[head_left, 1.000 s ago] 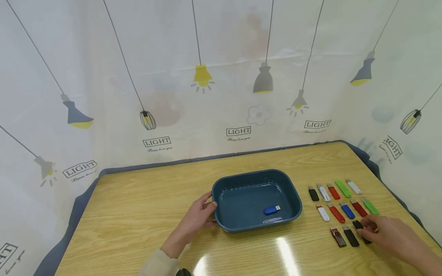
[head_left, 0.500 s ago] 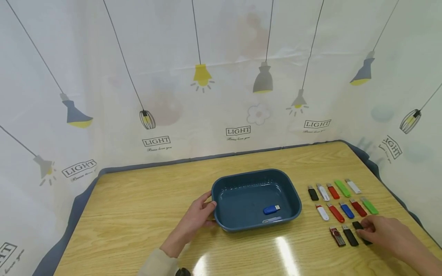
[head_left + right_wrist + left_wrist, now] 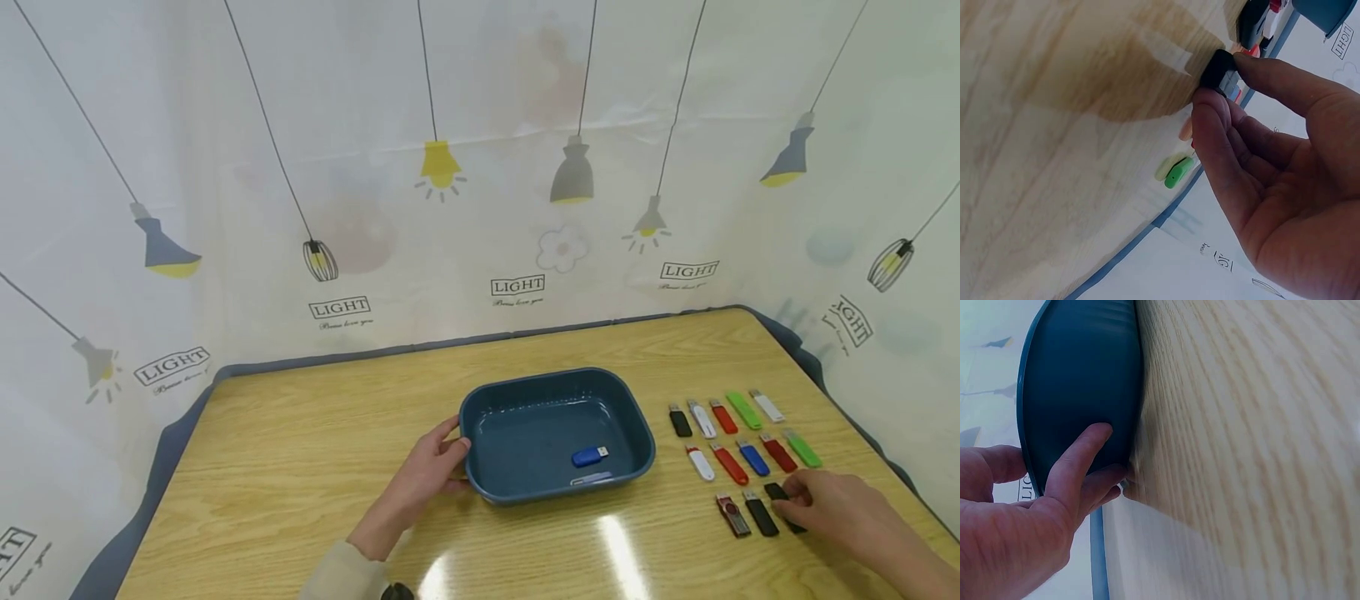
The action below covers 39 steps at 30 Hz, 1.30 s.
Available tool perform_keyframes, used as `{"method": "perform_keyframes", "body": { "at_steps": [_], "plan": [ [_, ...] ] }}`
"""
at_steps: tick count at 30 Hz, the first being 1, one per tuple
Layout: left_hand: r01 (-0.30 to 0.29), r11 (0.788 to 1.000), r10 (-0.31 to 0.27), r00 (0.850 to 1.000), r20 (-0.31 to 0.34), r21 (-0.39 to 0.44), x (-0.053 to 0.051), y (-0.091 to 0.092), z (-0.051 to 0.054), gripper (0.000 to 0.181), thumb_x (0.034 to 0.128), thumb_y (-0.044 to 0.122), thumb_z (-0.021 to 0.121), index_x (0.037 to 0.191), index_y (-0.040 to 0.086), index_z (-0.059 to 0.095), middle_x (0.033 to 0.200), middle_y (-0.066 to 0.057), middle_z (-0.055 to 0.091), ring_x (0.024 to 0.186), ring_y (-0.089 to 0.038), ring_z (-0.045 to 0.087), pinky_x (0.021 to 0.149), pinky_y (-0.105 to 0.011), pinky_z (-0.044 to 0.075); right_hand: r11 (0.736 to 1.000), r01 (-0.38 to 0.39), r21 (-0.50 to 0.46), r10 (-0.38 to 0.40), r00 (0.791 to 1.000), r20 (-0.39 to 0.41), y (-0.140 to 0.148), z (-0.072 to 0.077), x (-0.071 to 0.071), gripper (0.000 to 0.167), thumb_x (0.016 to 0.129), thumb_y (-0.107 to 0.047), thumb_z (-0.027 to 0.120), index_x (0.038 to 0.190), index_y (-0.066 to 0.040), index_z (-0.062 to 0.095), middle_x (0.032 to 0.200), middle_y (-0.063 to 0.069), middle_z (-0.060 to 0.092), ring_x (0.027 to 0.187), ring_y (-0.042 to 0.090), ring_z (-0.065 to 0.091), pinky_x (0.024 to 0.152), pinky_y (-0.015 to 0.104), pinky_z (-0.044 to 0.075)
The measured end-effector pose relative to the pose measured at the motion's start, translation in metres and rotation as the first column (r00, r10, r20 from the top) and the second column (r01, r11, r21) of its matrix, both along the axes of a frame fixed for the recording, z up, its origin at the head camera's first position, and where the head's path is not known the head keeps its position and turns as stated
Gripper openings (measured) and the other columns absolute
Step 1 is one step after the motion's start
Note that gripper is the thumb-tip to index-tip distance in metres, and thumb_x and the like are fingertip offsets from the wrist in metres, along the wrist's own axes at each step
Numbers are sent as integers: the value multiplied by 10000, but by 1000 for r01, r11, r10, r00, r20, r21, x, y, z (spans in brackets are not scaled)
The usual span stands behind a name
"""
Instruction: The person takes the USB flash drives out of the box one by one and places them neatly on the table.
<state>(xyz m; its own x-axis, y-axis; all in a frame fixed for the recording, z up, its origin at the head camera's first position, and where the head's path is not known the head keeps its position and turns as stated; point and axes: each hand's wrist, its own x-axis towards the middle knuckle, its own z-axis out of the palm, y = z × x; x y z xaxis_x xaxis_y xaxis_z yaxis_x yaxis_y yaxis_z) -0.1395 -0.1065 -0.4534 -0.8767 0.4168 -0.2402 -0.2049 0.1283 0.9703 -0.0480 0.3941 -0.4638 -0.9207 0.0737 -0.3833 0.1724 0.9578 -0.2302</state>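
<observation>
A dark blue plastic tray (image 3: 525,492) stands mid-table with a blue USB stick (image 3: 588,457) lying inside. My left hand (image 3: 431,467) holds the tray's left end; in the left wrist view its thumb hooks over the rim and its fingers lie against the outer wall. At the right, my right hand (image 3: 843,508) pinches a black USB stick (image 3: 1217,70) between thumb and index finger, at the end of the front row. Beside it lie another black USB stick (image 3: 761,513) and a dark red one (image 3: 732,516).
Behind the right hand, more USB sticks lie in two rows, among them a blue one (image 3: 753,458), a green one (image 3: 804,448) and a white one (image 3: 767,406). A light curtain (image 3: 450,250) printed with lamps surrounds the wooden table (image 3: 322,442).
Hardly anything differs. The right hand stays at the black USB stick with only a tiny shift, and the left hand keeps its hold on the tray.
</observation>
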Motion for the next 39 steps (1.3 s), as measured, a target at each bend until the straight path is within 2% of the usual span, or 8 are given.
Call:
{"method": "perform_keyframes", "body": {
  "at_steps": [14,17,21,25,29,33,36,39],
  "plan": [
    [0,1000,0,1000,4,2,0,0,0,597,1109,142,434,1614,-62,191,1480,-373,466,1171,-425,659,867,-485,612,1000,-28,5,28,999,-37,0,0,2,300,941,-260,751,881,15,649,740,-25,575,648,168,501,593,344,432],
    [0,1000,0,1000,4,2,0,0,0,595,1109,143,435,1614,-62,195,1474,-370,475,1162,-422,665,866,-484,613,999,-47,4,48,997,-64,-1,6,1,319,963,-287,725,916,24,671,748,-31,585,638,160,505,581,337,431],
    [2,1000,-2,1000,5,5,0,0,-1,596,1109,143,433,1614,-63,192,1472,-372,475,1161,-428,664,867,-486,612,995,-99,-1,98,985,-142,-10,22,-4,317,978,-274,706,1004,41,688,784,-37,613,632,137,518,569,333,459],
    [1,1000,-1,1000,7,0,0,0,-1,597,1110,145,433,1614,-62,191,1476,-373,470,1168,-429,661,869,-491,611,986,-167,9,163,945,-283,-28,41,-11,197,955,-221,738,1000,-33,706,794,-70,616,643,105,517,554,307,445],
    [-2,1000,2,1000,9,-5,0,0,-1,600,1110,150,433,1615,-62,189,1480,-373,466,1170,-430,660,869,-497,609,974,-228,-1,209,896,-392,-51,58,-19,121,942,-206,758,1006,-104,747,842,-111,670,711,75,602,585,311,507],
    [-4,1000,4,1000,11,-7,0,0,-1,600,1112,154,433,1615,-61,189,1489,-374,454,1181,-434,653,872,-505,607,960,-277,-48,231,874,-427,-73,69,-25,103,966,-232,735,1028,-151,752,859,-139,693,620,31,583,569,294,494],
    [-5,1000,5,1000,13,-6,-1,0,-1,599,1111,155,435,1616,-57,192,1496,-373,447,1183,-433,652,872,-508,606,947,-316,-50,260,852,-454,-88,74,-30,88,971,-242,729,1021,-171,744,867,-145,688,624,18,581,568,278,497],
    [-3,1000,3,1000,14,-1,-1,0,-2,598,1110,152,437,1617,-55,196,1493,-372,451,1180,-431,654,873,-508,605,931,-364,-22,307,814,-493,-102,76,-36,82,959,-232,743,1009,-166,746,886,-135,681,721,42,626,603,284,533]
  ]
}}
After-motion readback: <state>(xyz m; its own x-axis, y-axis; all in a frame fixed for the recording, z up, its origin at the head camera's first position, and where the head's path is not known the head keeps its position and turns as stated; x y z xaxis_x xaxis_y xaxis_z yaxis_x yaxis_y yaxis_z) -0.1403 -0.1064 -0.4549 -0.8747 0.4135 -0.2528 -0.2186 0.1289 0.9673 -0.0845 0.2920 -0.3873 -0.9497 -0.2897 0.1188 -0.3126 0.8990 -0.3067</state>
